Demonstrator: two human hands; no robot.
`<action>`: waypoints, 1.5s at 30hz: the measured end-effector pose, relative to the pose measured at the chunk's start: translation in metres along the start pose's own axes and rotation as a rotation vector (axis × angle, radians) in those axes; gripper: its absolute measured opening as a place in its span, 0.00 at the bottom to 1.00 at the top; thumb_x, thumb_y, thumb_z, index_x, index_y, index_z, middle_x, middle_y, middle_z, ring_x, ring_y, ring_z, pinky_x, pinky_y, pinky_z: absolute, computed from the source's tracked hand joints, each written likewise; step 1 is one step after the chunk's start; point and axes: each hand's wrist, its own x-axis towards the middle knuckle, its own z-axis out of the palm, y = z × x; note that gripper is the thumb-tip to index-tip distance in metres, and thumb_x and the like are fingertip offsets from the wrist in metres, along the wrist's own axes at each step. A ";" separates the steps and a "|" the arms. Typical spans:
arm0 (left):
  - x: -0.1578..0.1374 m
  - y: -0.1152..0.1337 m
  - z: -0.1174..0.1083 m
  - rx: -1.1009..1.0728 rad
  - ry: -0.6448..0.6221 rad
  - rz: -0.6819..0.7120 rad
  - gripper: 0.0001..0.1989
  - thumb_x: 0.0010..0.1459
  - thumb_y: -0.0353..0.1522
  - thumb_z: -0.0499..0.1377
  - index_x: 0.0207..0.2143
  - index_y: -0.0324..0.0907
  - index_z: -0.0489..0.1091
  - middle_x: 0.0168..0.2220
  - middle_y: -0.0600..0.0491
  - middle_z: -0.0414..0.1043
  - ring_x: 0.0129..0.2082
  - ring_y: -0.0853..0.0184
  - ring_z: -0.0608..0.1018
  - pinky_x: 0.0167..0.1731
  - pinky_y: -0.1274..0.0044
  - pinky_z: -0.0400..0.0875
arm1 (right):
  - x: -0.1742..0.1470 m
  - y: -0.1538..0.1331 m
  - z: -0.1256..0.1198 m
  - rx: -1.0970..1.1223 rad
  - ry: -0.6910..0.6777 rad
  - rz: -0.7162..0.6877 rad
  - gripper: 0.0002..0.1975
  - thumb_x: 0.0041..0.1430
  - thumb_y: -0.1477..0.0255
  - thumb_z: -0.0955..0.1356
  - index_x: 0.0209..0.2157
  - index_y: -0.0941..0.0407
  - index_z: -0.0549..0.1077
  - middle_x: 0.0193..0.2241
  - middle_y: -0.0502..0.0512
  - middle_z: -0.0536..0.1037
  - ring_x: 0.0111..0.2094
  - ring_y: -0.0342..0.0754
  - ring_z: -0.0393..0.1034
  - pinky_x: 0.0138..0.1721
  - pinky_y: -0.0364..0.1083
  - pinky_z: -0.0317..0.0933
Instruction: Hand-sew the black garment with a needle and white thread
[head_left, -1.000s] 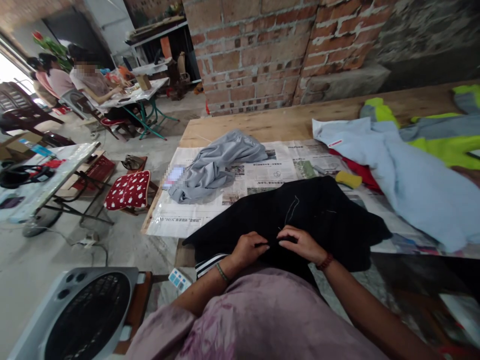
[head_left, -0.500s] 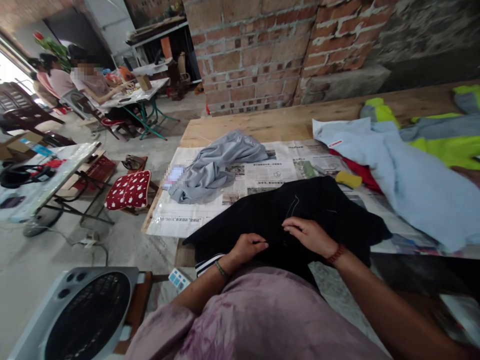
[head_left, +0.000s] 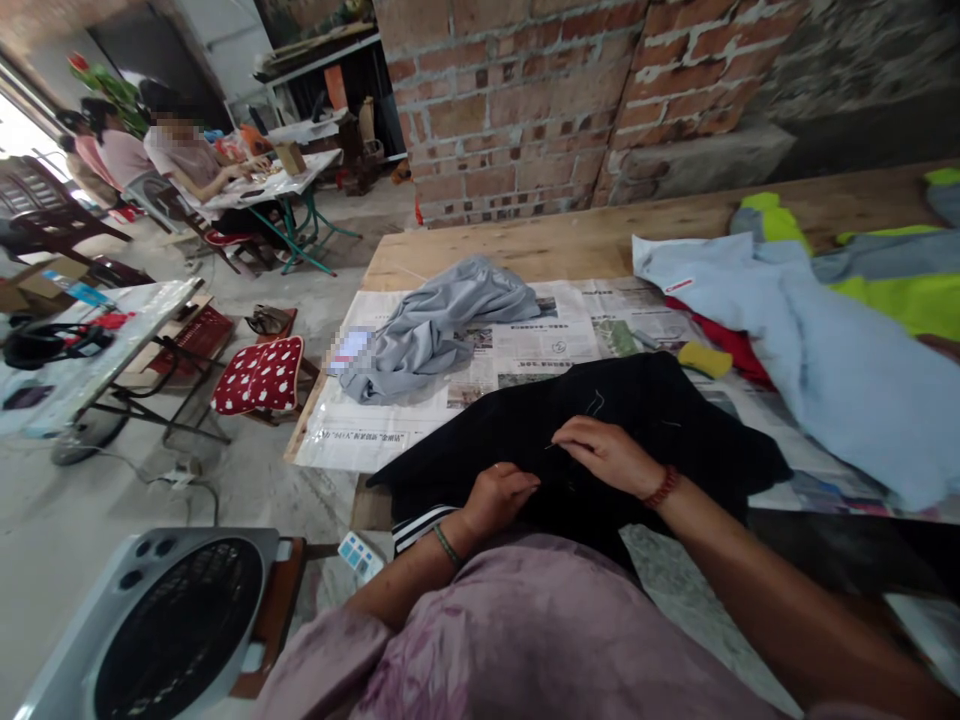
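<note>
A black garment (head_left: pixel 480 430) with white stripes at one edge lies across the near table edge and my lap. My left hand (head_left: pixel 499 497) is closed, thumb and fingers pinching a fold of this black cloth. Just above the cloth, my right hand (head_left: pixel 604 455) pinches a thin pale sliver, which looks like a sewing needle (head_left: pixel 550 446). A loose white thread (head_left: pixel 596 403) curls on the garment beyond my right hand. The fingertips of both hands are partly hidden.
Newspaper (head_left: pixel 352 425) covers the table, with a grey garment (head_left: pixel 442 320), a phone (head_left: pixel 354 347) and a yellow sponge (head_left: pixel 705 360) on it. A light blue garment (head_left: pixel 810 340) lies right. Left are a fan (head_left: pixel 180 620) and a stool (head_left: pixel 259 375). A person (head_left: pixel 184 160) sits farther off.
My right hand has moved slightly left and down, closer to my left hand, and the thin sliver now shows at its fingertips. My left hand stays nearly in place on the black garment.
</note>
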 end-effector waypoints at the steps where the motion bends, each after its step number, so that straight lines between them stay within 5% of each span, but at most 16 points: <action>1: -0.001 0.001 -0.001 0.075 -0.008 0.053 0.12 0.58 0.30 0.51 0.37 0.42 0.74 0.31 0.49 0.72 0.32 0.69 0.72 0.36 0.77 0.67 | -0.001 -0.001 -0.002 -0.004 0.009 0.003 0.11 0.57 0.71 0.60 0.33 0.53 0.73 0.32 0.54 0.73 0.36 0.45 0.68 0.39 0.45 0.62; 6: -0.002 0.004 -0.002 0.188 -0.052 0.150 0.13 0.58 0.29 0.49 0.38 0.43 0.73 0.30 0.50 0.70 0.33 0.69 0.71 0.39 0.76 0.67 | -0.006 -0.004 -0.007 0.018 -0.030 0.016 0.11 0.57 0.70 0.60 0.31 0.53 0.74 0.32 0.54 0.73 0.35 0.46 0.68 0.38 0.45 0.62; 23: 0.002 0.010 -0.003 -0.206 0.033 -0.113 0.07 0.53 0.30 0.57 0.33 0.40 0.74 0.29 0.52 0.73 0.29 0.71 0.73 0.33 0.81 0.67 | 0.003 0.003 0.012 -0.108 -0.364 -0.153 0.13 0.56 0.77 0.58 0.30 0.55 0.73 0.30 0.55 0.70 0.33 0.44 0.64 0.35 0.43 0.60; 45: 0.006 0.001 0.003 -0.453 -0.043 -0.216 0.09 0.54 0.31 0.55 0.34 0.37 0.73 0.32 0.51 0.74 0.33 0.70 0.73 0.36 0.80 0.65 | 0.002 0.011 0.021 -0.017 -0.443 -0.158 0.13 0.55 0.78 0.59 0.33 0.57 0.75 0.30 0.55 0.71 0.33 0.42 0.65 0.35 0.41 0.59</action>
